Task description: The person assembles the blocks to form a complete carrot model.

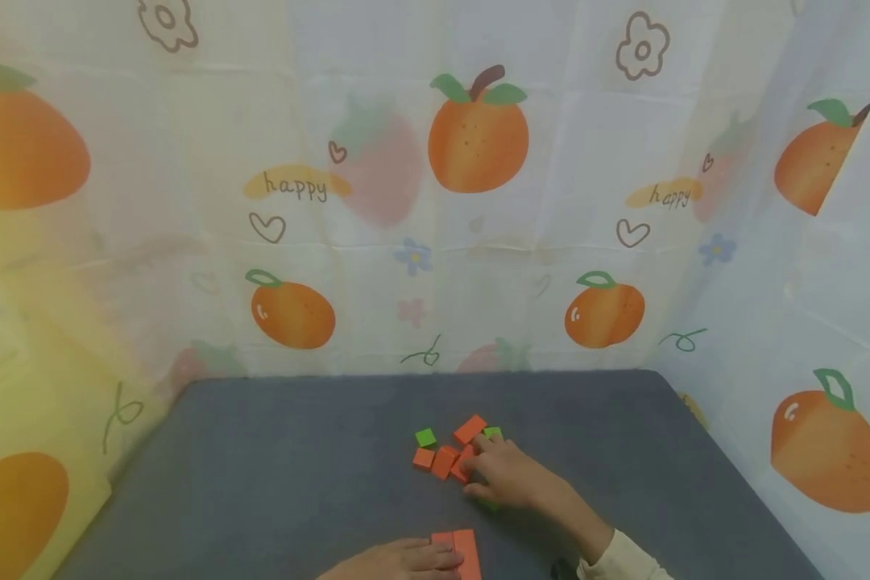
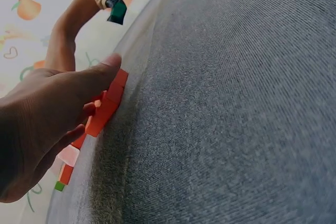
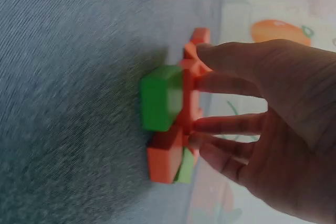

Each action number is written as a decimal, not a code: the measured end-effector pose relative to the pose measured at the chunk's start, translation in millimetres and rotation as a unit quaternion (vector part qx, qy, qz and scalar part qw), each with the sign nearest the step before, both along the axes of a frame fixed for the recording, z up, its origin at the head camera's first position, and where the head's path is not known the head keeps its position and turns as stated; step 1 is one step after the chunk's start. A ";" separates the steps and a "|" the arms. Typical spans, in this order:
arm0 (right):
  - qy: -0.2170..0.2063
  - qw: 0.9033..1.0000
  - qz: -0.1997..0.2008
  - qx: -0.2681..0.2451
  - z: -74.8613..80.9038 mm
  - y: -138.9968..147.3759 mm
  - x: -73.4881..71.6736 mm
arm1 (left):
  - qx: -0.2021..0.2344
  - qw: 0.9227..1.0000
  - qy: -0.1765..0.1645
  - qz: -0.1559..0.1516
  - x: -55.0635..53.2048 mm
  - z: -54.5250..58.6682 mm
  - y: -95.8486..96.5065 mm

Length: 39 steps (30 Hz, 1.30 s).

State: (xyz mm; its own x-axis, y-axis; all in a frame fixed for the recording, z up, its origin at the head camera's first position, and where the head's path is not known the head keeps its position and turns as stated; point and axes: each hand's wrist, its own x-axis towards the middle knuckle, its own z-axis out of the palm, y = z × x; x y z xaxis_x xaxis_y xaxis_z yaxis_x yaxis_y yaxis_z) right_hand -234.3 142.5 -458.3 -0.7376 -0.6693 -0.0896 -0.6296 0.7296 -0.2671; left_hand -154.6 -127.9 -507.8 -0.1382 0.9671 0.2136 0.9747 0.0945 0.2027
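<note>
My left hand (image 1: 399,560) rests over orange blocks (image 1: 468,552) at the bottom of the head view. In the left wrist view its thumb reaches out straight beside the orange blocks (image 2: 104,113), and its other fingers are partly hidden. Farther out, my right hand (image 1: 515,474) reaches over a loose group of orange blocks (image 1: 444,462) and green blocks (image 1: 425,437). In the right wrist view its fingers are spread, their tips at the orange blocks behind a green block (image 3: 161,98). An orange block (image 3: 165,156) lies beside that green one.
A dark grey cloth-like surface (image 1: 275,451) lies under the blocks. White curtains (image 1: 435,322) printed with oranges surround it at the back and sides. A dark green and black object (image 2: 116,10) sits at the right wrist's sleeve.
</note>
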 end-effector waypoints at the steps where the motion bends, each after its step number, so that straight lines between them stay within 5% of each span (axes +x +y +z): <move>1: -0.004 1.000 -0.004 0.001 -0.2 -0.4 0.6 | 0.004 1.000 0.022 0.001 0.2 -1.4 0.3; 6: 0.029 0.999 -0.013 -0.003 -0.4 -2.0 -1.8 | 0.012 0.999 0.036 0.007 -0.5 -1.1 1.7; 11: 0.087 0.996 -0.006 0.015 -6.6 -8.4 -3.4 | 0.041 0.999 0.011 -0.019 -0.9 -2.1 2.8; 17: 0.154 0.988 -0.017 0.028 -12.5 -11.2 -5.7 | 0.001 1.000 0.022 -0.019 -1.0 0.5 4.6; 21: 0.191 0.981 -0.019 -0.009 -12.6 -4.8 -3.2 | -0.011 1.000 -0.018 -0.008 0.0 0.8 5.3; 26: 0.131 0.990 0.007 -0.054 2.6 13.5 11.4 | -0.002 0.997 -0.072 0.005 1.9 -0.1 6.1; 31: 0.071 0.994 0.074 -0.034 17.8 29.5 34.1 | 0.009 0.998 -0.063 0.002 1.2 0.7 9.7; 35: 0.074 0.989 0.128 -0.018 15.0 33.1 48.0 | 0.010 0.997 -0.077 0.023 1.7 2.5 11.6; 39: 0.056 0.988 0.142 -0.015 5.8 31.5 53.8 | 0.010 0.993 -0.106 0.044 4.6 1.7 11.6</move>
